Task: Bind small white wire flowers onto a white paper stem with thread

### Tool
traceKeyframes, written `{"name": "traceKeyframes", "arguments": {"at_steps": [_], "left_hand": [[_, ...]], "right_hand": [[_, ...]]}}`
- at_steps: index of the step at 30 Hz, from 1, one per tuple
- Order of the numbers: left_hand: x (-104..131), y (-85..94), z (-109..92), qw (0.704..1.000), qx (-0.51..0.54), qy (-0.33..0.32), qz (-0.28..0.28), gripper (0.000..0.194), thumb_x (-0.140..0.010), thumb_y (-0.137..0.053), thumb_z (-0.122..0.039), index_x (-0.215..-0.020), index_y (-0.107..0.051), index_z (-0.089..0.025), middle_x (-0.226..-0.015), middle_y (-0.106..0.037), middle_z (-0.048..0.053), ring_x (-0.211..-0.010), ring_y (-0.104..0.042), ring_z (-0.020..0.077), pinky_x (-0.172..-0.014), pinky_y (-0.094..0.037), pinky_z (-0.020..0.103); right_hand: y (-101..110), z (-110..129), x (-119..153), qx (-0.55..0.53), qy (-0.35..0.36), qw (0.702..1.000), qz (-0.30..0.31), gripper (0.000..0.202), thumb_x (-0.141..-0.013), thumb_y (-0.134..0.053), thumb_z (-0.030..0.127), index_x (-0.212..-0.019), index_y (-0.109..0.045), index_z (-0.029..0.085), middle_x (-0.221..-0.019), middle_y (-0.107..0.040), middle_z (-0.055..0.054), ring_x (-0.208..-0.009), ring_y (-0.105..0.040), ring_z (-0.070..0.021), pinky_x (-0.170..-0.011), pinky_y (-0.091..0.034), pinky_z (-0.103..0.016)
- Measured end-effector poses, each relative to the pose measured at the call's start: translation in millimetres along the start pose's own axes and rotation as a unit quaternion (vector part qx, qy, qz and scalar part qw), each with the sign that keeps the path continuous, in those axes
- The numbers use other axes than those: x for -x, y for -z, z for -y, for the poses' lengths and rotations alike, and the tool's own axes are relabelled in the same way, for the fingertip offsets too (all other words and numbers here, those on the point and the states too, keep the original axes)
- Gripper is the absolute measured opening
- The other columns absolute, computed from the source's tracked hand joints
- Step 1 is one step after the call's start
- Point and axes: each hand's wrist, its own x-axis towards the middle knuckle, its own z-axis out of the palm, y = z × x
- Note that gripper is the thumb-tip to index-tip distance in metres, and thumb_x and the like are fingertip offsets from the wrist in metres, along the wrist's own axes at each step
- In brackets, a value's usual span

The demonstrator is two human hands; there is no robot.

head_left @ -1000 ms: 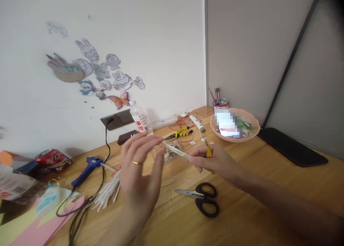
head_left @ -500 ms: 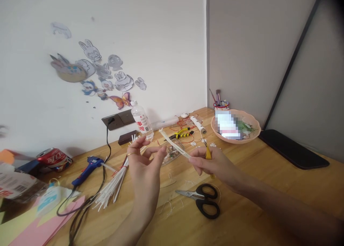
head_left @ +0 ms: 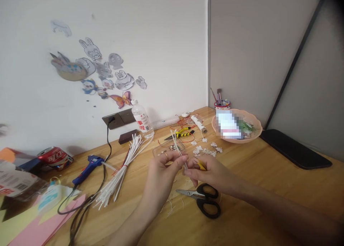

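Several thin white stems (head_left: 176, 142), which look like pipe cleaners, stand nearly upright between my hands. My left hand (head_left: 168, 172) pinches them between thumb and fingertips. My right hand (head_left: 209, 170) grips their lower part from the other side. A yellow-handled tool (head_left: 201, 164) is also tucked in my right hand; its kind is hidden by the fingers. Below the hands lie black-handled scissors (head_left: 205, 199), blades apart and pointing left. A larger bundle of white stems (head_left: 120, 174), tied with red cord, rests left of my left hand.
Behind the hands are yellow-black pliers (head_left: 184, 133), small white ornaments (head_left: 206, 151) and a water bottle (head_left: 142, 120). A pink bowl (head_left: 236, 140) with a phone stands at the right. A blue glue gun (head_left: 90, 169) with its cable and a red can (head_left: 55, 158) are at the left.
My left hand has moved right and closed on the white stems. The right hand has shifted slightly left and down, and the stems now stand more upright.
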Motion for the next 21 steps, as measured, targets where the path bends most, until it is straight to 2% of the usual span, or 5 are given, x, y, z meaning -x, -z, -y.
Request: {"name": "traceKeyframes", "arguments": {"at_steps": [5,8,13,18,21], "left_hand": [[0.0,0.2,4.6,1.0,0.006,0.012,0.025,0.019,-0.072,-0.058,-0.031,-0.064,-0.065,-0.015,-0.062,-0.062,0.0,-0.064,-0.054,0.0147,-0.064,-0.044,0.026],[-0.8,-0.1,7.0,0.999,0.016,0.025,0.033,0.021,-0.073,-0.056,-0.033,-0.066,-0.065,-0.015,-0.062,-0.06,0.0,-0.063,-0.053,0.0138,-0.064,-0.044,0.025],[-2.1,0.5,15.3,0.996,0.039,0.063,0.043,0.023,-0.073,-0.056,-0.034,-0.065,-0.064,-0.014,-0.06,-0.061,0.0,-0.059,-0.053,0.0117,-0.059,-0.042,0.022],[-5.5,5.0,28.7,0.989,0.075,0.115,0.057,0.027,-0.074,-0.054,-0.038,-0.067,-0.064,-0.014,-0.063,-0.063,0.002,-0.057,-0.054,0.0113,-0.058,-0.044,0.023],[-7.3,8.3,28.9,0.988,0.084,0.116,0.055,0.027,-0.074,-0.053,-0.038,-0.066,-0.063,-0.014,-0.062,-0.063,0.001,-0.057,-0.053,0.011,-0.057,-0.043,0.023]], "right_hand": [[-4.1,-2.8,2.4,0.07,-0.001,0.997,0.018,0.028,-0.082,-0.044,0.034,-0.06,-0.046,0.016,-0.053,-0.045,0.004,-0.047,-0.04,-0.0074,-0.045,-0.03,-0.018],[-5.4,-4.8,3.2,0.127,0.014,0.992,0.019,0.024,-0.081,-0.047,0.029,-0.06,-0.045,0.017,-0.053,-0.044,0.005,-0.049,-0.04,-0.008,-0.048,-0.03,-0.019],[-6.7,-9.2,4.1,0.204,0.044,0.977,0.035,0.019,-0.077,-0.051,0.028,-0.061,-0.051,0.016,-0.059,-0.05,0.002,-0.056,-0.044,-0.0112,-0.055,-0.03,-0.022],[-8.4,-10.8,6.1,0.22,0.047,0.971,0.076,0.007,-0.07,-0.054,0.012,-0.065,-0.057,0.017,-0.062,-0.056,0.001,-0.06,-0.047,-0.0127,-0.056,-0.028,-0.023],[-7.4,-9.3,5.1,0.193,0.038,0.977,0.084,0.007,-0.072,-0.054,0.016,-0.076,-0.06,0.018,-0.07,-0.059,0.0,-0.066,-0.05,-0.0134,-0.06,-0.031,-0.023]]}}
